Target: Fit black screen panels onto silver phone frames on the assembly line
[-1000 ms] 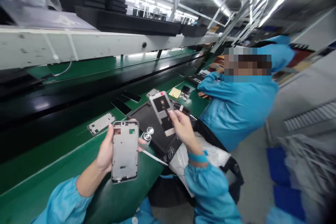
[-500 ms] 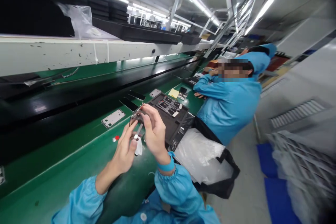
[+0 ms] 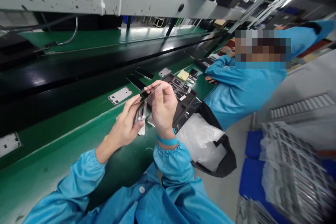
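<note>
My left hand (image 3: 126,122) and my right hand (image 3: 164,108) are close together above the green conveyor belt (image 3: 78,126). My left hand grips a dark phone frame (image 3: 140,113), seen nearly edge-on, with a white tissue (image 3: 142,130) under it. The fingers of my right hand pinch a thin black strip (image 3: 151,91), whose tip points toward my left fingers. A blue wristband (image 3: 167,140) circles my right wrist. The hands hide part of the black tray (image 3: 187,103) behind them.
Silver phone frames (image 3: 120,95) and black panels (image 3: 136,81) lie on the belt. A co-worker in a blue coat (image 3: 244,91) leans at the right. A white plastic bag (image 3: 201,143) sits near my right forearm, and wire racks (image 3: 288,168) stand on blue bins.
My head has turned, shifting the whole scene. My hands have stayed close together, and the thin black strip now shows between my fingers. One second ago, they were apart, each holding a separate phone part.
</note>
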`<state>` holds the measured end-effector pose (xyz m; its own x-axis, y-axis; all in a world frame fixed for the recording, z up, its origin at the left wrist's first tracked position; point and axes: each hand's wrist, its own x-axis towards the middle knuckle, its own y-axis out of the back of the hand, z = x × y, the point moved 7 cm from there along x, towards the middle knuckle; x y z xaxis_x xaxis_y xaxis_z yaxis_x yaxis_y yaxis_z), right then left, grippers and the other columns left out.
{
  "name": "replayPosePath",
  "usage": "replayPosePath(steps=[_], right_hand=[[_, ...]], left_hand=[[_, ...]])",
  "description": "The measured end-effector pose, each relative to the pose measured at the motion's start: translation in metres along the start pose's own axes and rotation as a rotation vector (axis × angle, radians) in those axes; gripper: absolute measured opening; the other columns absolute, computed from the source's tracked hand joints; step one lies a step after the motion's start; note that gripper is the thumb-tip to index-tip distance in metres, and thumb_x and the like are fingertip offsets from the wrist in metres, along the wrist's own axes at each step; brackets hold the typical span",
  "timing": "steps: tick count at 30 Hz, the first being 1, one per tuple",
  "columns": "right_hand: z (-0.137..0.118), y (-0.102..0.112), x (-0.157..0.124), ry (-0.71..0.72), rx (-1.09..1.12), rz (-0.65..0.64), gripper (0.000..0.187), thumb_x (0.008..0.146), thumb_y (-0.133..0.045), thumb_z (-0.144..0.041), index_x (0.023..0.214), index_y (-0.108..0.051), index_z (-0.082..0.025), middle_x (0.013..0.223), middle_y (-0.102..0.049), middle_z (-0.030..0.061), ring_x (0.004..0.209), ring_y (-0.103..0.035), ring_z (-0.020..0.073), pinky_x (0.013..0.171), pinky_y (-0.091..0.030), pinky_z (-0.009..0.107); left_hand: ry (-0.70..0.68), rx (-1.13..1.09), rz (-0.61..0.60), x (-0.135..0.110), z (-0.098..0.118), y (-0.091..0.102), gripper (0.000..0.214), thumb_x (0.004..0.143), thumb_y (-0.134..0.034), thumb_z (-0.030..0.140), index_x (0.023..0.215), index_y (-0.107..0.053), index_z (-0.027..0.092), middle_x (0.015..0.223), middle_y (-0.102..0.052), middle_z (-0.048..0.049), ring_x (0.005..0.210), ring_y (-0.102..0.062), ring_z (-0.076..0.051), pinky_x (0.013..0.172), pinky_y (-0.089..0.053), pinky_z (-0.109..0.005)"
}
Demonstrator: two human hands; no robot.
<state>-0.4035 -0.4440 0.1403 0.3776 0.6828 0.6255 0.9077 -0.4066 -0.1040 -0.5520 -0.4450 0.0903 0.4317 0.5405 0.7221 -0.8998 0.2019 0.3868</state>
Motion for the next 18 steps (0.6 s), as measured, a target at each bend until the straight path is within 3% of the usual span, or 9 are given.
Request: replayPosePath(steps=[3,6,8,10,13,16,18], right_hand=[[0.032,0.005,-0.014,-0.057,-0.115,-0.051,0.036,0.109,-0.052,-0.06,0.095,-0.055,-0.026,0.129,-0.061,0.0075,0.125,-0.064,0.0228,0.111,-0.055,0.044],[0.1,-0.013,-0.052,-0.315,-0.424,-0.35,0.039,0.11,-0.047,-0.056,0.089,-0.055,-0.025,0.124,-0.064,0.0104,0.121,-0.063,0.0238,0.105,-0.055,0.042],[0.139,-0.027,-0.082,-0.437,-0.51,-0.484,0.038,0.109,-0.052,-0.052,0.083,-0.057,-0.024,0.112,-0.066,0.0111,0.112,-0.064,0.0256,0.101,-0.055,0.042],[0.161,-0.038,-0.103,-0.48,-0.532,-0.524,0.034,0.106,-0.059,-0.046,0.08,-0.059,-0.023,0.108,-0.066,0.0122,0.111,-0.062,0.0282,0.104,-0.052,0.046],[0.172,-0.049,-0.117,-0.508,-0.552,-0.526,0.022,0.1,-0.066,-0.035,0.083,-0.063,-0.021,0.116,-0.065,0.0163,0.119,-0.057,0.0329,0.11,-0.046,0.052],[0.168,-0.047,-0.11,-0.54,-0.501,-0.487,0.018,0.098,-0.067,-0.036,0.093,-0.066,-0.019,0.123,-0.065,0.0195,0.127,-0.054,0.0367,0.115,-0.042,0.056],[0.157,-0.041,-0.096,-0.55,-0.413,-0.464,0.031,0.103,-0.061,-0.049,0.106,-0.069,-0.019,0.124,-0.067,0.0186,0.129,-0.055,0.0364,0.114,-0.044,0.055]], left_hand=[[0.19,-0.071,0.167,0.007,-0.029,0.04,0.076,0.106,-0.041,0.077,0.156,-0.057,0.021,0.155,-0.057,-0.0198,0.138,-0.066,-0.037,0.114,-0.057,-0.052],[0.419,-0.278,0.441,0.005,-0.058,0.083,0.085,0.097,-0.048,0.088,0.151,-0.062,0.025,0.128,-0.07,-0.0129,0.103,-0.079,-0.029,0.086,-0.065,-0.04],[0.49,-0.471,0.543,0.003,-0.063,0.097,0.089,0.092,-0.053,0.092,0.147,-0.066,0.024,0.106,-0.075,-0.0094,0.09,-0.079,-0.026,0.077,-0.065,-0.037],[0.556,-0.691,0.53,0.004,-0.059,0.095,0.088,0.094,-0.05,0.091,0.147,-0.066,0.023,0.095,-0.078,-0.0088,0.081,-0.079,-0.026,0.072,-0.066,-0.037],[0.652,-0.962,0.409,0.007,-0.043,0.08,0.083,0.103,-0.035,0.084,0.149,-0.064,0.021,0.094,-0.081,-0.0106,0.076,-0.079,-0.027,0.07,-0.067,-0.039],[0.676,-1.146,0.322,0.009,-0.025,0.071,0.08,0.105,-0.032,0.082,0.146,-0.065,0.021,0.098,-0.082,-0.0108,0.081,-0.082,-0.03,0.072,-0.068,-0.043],[0.67,-1.23,0.283,0.01,-0.014,0.069,0.078,0.103,-0.04,0.083,0.143,-0.067,0.022,0.099,-0.082,-0.0101,0.083,-0.082,-0.032,0.073,-0.069,-0.045]])
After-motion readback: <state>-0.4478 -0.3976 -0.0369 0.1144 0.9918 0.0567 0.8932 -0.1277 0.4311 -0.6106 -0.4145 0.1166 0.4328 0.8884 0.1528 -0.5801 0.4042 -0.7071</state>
